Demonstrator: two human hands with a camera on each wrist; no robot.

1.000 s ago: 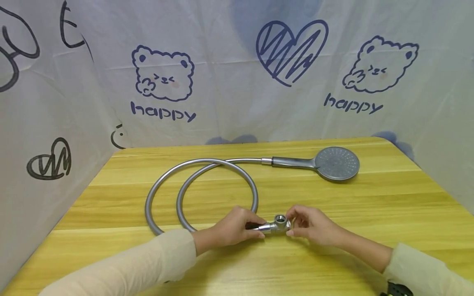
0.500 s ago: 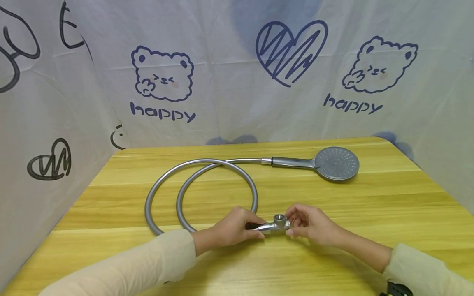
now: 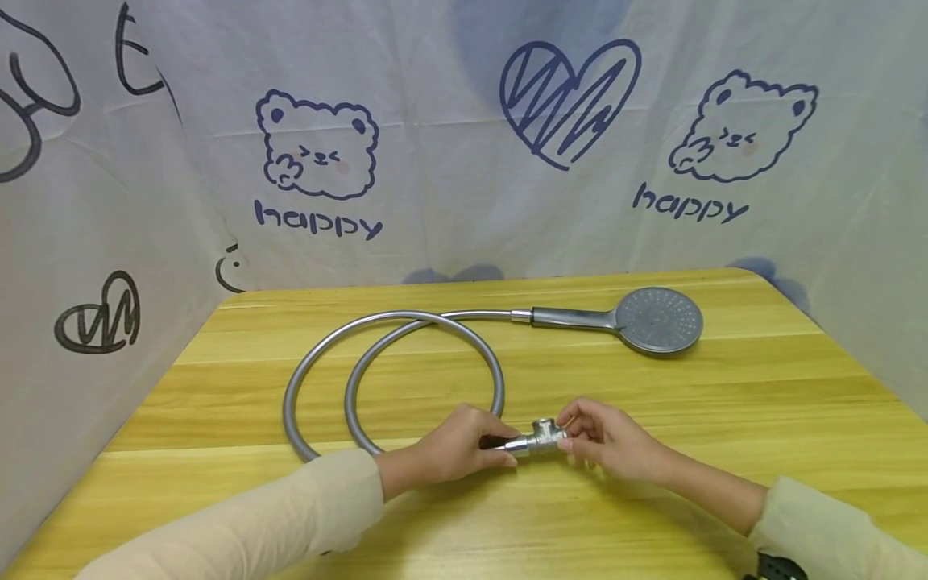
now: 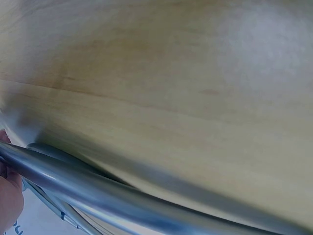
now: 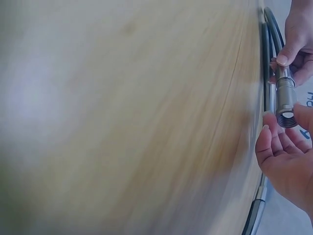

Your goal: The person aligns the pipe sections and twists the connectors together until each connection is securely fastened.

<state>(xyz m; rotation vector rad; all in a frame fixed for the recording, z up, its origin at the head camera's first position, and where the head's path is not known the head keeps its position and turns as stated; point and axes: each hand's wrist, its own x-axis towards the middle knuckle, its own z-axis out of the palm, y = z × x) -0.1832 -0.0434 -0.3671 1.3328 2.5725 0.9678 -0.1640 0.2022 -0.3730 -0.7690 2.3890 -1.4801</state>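
A chrome tee fitting (image 3: pixel 546 436) sits on the end of a silver shower hose (image 3: pixel 292 403). My left hand (image 3: pixel 457 447) grips the hose's metal end, with fingers and thumb on either side. At the fitting's right end, my right hand (image 3: pixel 612 441) pinches it between thumb and fingers. The fitting's short side port points upward. In the right wrist view, the fitting (image 5: pixel 286 100) shows a threaded open end, close to my right thumb (image 5: pixel 304 116). In the left wrist view, the hose (image 4: pixel 107 196) runs across the bottom, and only a little of my left hand (image 4: pixel 10 196) shows.
A grey hand shower (image 3: pixel 660 321) lies face up at the back right, joined to the hose's other end. Hose loops lie on the wooden table (image 3: pixel 725 387) left of centre. White cloth walls (image 3: pixel 449 161) with drawings stand around the table.
The tee fitting has turned about its length, so its side port's opening has tilted away and shows less. My right fingers have shifted slightly with it. My left hand has stayed in place.
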